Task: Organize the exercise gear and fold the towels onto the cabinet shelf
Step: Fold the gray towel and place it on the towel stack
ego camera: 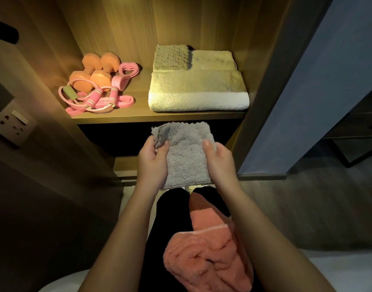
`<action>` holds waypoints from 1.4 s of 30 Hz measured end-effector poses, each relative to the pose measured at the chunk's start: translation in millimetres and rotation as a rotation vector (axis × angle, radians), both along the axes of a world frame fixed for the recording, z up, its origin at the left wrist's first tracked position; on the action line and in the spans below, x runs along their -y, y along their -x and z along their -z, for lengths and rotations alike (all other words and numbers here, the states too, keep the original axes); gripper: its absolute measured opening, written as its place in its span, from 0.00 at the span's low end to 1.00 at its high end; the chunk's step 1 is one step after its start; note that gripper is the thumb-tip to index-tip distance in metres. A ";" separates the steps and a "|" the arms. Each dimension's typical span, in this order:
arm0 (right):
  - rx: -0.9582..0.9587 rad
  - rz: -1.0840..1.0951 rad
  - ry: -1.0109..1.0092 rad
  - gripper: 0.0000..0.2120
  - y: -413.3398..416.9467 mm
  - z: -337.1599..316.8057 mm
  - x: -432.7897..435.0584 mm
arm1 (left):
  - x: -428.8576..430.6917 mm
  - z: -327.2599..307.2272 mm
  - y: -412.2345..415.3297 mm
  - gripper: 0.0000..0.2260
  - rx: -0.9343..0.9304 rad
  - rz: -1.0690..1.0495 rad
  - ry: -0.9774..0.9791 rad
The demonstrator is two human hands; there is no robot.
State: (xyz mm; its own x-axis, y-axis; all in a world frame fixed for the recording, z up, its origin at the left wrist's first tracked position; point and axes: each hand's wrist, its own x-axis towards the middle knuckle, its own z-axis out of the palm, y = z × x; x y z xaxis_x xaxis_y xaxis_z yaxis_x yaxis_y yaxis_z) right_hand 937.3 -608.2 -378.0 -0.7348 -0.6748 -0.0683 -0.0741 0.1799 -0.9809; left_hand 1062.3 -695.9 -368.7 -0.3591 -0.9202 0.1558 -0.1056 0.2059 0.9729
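**Head view: grey towel held folded just below the lit shelf**

Head camera shows only the thumbs and backs of both hands. The fingers curl under the cloth and are hidden. The compartment beneath the shelf is black shadow, with nothing readable in it. A wall socket at the left edge is dim. The tangle of pink gear is hard to sort out: skipping rope handles, a flat pink band and a heart-shaped loop overlap.

The grey towel is a small, fluffy folded rectangle, rumpled at its far left corner. The left hand grips its left edge with the thumb on top, and the right hand grips the right edge the same way. It hangs in the air before and below the front lip of the cabinet shelf, above the person's knees.

On the shelf, two orange dumbbells lie at the left. At the right a folded white towel lies in front, with a beige towel and a small taupe cloth behind it. A crumpled pink towel lies on the lap.
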 end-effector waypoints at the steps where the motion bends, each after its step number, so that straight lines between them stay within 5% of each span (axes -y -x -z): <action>1: -0.141 0.045 0.038 0.18 -2.8 2.0 -1.1 | -1.3 2.0 0.4 0.04 0.039 -0.038 0.045; 7: -0.225 0.086 0.107 0.16 -4.7 5.9 -7.2 | -7.0 10.5 8.0 0.09 0.091 -0.062 0.022; 11: -0.018 -0.039 -0.023 0.24 7.4 4.6 -12.1 | -12.4 11.0 9.6 0.09 0.133 -0.032 0.056; 18: 0.150 -0.115 0.027 0.18 17.6 -4.7 -17.2 | -20.5 6.9 3.6 0.07 0.004 0.134 0.067; 26: -0.067 0.062 0.223 0.12 6.4 -5.5 -20.3 | -31.4 11.7 -2.8 0.08 0.050 -0.002 0.154; 34: -0.046 -0.002 0.253 0.16 -2.8 -16.3 -29.2 | -35.4 0.2 -10.9 0.08 -0.069 0.074 -0.089; 42: -0.165 0.122 0.289 0.19 -5.7 -21.9 -32.3 | -49.5 -13.0 -3.3 0.17 -0.102 -0.154 0.096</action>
State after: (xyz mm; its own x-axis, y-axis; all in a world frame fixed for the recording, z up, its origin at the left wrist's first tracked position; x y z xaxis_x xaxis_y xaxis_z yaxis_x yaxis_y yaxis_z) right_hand 943.0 -575.8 -356.1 -0.7963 -0.5559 0.2386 -0.2305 -0.0858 -0.9693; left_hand 1065.6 -646.4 -355.7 -0.1930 -0.9422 0.2740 -0.0449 0.2874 0.9567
